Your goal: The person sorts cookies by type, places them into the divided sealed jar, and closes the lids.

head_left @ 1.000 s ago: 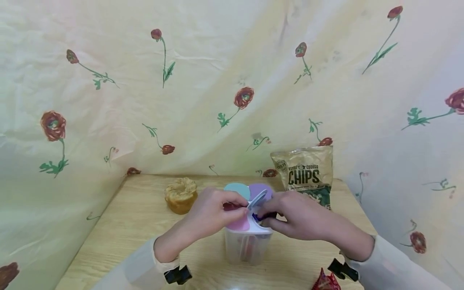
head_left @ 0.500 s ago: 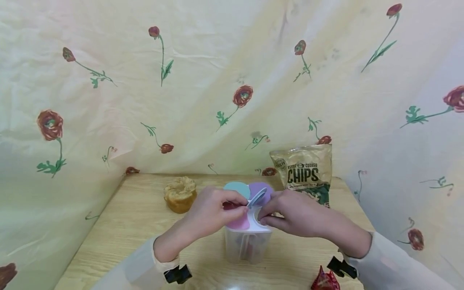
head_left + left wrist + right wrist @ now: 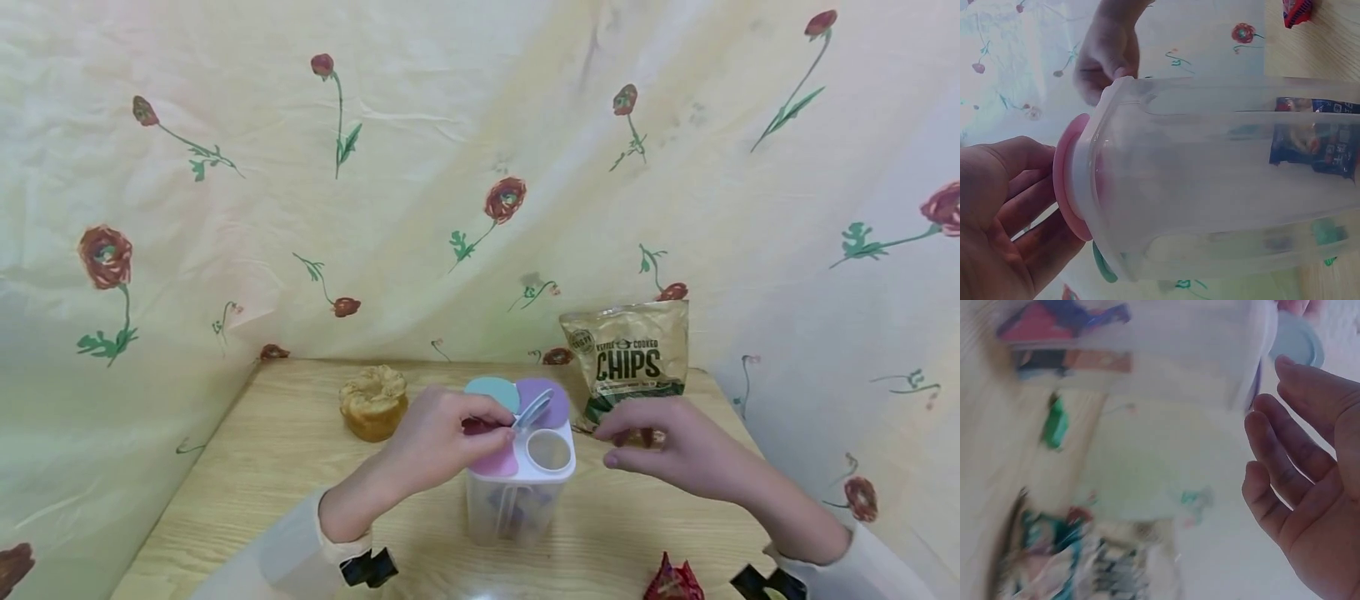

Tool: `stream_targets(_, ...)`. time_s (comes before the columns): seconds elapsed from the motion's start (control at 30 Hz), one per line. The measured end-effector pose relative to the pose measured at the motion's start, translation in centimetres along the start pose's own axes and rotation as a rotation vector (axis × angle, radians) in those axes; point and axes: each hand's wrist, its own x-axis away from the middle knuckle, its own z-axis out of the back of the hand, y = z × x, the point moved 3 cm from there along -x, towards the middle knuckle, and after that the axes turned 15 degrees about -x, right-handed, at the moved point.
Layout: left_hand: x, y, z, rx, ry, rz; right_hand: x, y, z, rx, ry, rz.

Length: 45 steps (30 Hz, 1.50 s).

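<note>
A clear plastic container (image 3: pixel 510 512) with a white top stands mid-table. Teal (image 3: pixel 491 393), purple (image 3: pixel 546 402) and pink (image 3: pixel 495 458) round lids cover parts of its top. Between thumb and fingers my left hand (image 3: pixel 442 429) pinches a pale blue lid (image 3: pixel 534 410), tilted up beside the uncovered round opening (image 3: pixel 549 450). My right hand (image 3: pixel 675 442) hovers to the right of the container, fingers loosely bent and holding nothing, as the right wrist view also shows. Wrapped packets lie low inside, including a blue packet (image 3: pixel 1316 134) in the left wrist view.
Behind my right hand stands a bag of chips (image 3: pixel 633 354). A ring-shaped bread (image 3: pixel 373 404) sits to the left on the wooden table (image 3: pixel 262 483). Near the front edge lies a red wrapped packet (image 3: pixel 673 579). The right wrist view shows a small green item (image 3: pixel 1055 425).
My right hand has drawn back to the right, out of the opening. The dark purple packet once at its fingers is gone from them. My left hand still pinches the lid.
</note>
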Motion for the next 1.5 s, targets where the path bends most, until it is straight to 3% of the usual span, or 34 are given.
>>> stream_targets(0.2, -0.1, 0.0, 0.0, 0.010, -0.009, -0.004, 4.8, 3.0, 1.0, -0.034, 0.044, -0.140)
stream_targets(0.37, 0.0, -0.1, -0.1, 0.009, -0.010, -0.003, 9.1, 6.2, 0.9, -0.096, 0.004, -0.250)
stream_targets(0.57, 0.1, -0.2, -0.1, 0.018, -0.003, 0.006, 13.3, 9.7, 0.6, -0.243, -0.052, -0.422)
stream_targets(0.77, 0.2, -0.2, -0.1, 0.024, 0.000, 0.012, 16.4, 12.8, 0.0, -0.495, -0.152, -0.581)
stream_targets(0.9, 0.2, -0.2, -0.1, 0.027, 0.001, 0.007, 17.9, 14.2, -0.6, -0.592, -0.183, -0.641)
stream_targets(1.13, 0.1, -0.2, -0.1, 0.027, 0.002, 0.008, 18.9, 15.4, -1.5, -0.639, -0.182, -0.732)
stream_targets(1.5, 0.1, -0.1, -0.2, 0.035, -0.001, 0.012, 19.0, 16.4, -2.5, -0.681, -0.184, -0.760)
